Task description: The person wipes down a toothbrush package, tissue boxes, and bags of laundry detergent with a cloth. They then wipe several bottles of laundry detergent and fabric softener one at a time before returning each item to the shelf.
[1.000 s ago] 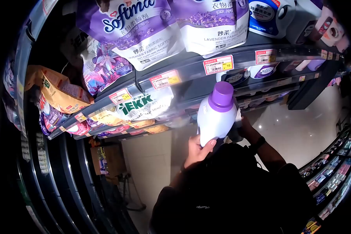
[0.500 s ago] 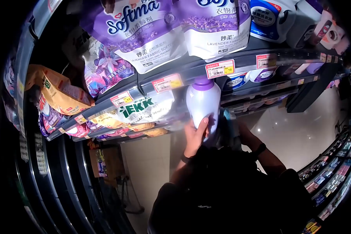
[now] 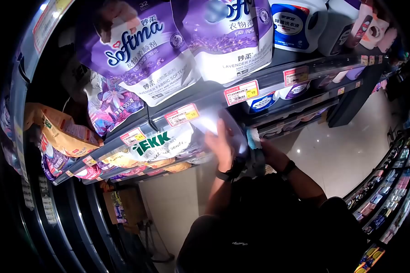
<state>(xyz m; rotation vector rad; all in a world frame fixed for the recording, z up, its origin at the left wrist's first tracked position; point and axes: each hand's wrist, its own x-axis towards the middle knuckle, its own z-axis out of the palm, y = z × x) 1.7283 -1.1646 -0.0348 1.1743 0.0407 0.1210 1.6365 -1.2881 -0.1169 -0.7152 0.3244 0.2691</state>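
Observation:
A pale white-lavender bottle (image 3: 236, 135) is smeared by motion below the upper shelf's front edge, its purple cap hidden from sight. My left hand (image 3: 220, 148) is wrapped round the bottle, thumb upward, close to the lower-shelf bags. To the right, my right hand (image 3: 272, 153) grips a light blue and grey cloth (image 3: 255, 143), which hangs down beside the bottle. Both wrists wear dark bands.
Purple-and-white fabric softener pouches (image 3: 146, 59) stand on the upper shelf, next to a white detergent jug (image 3: 294, 27). Price tags line the shelf edge (image 3: 214, 104). A white bag with green letters (image 3: 161, 143) sits below. A cardboard box (image 3: 127, 202) stands at lower left.
The bottle has moved left and tilted, blurred, and its purple cap no longer shows. My right hand and the cloth have shifted left in view. The shelf has also shifted left as the camera turned.

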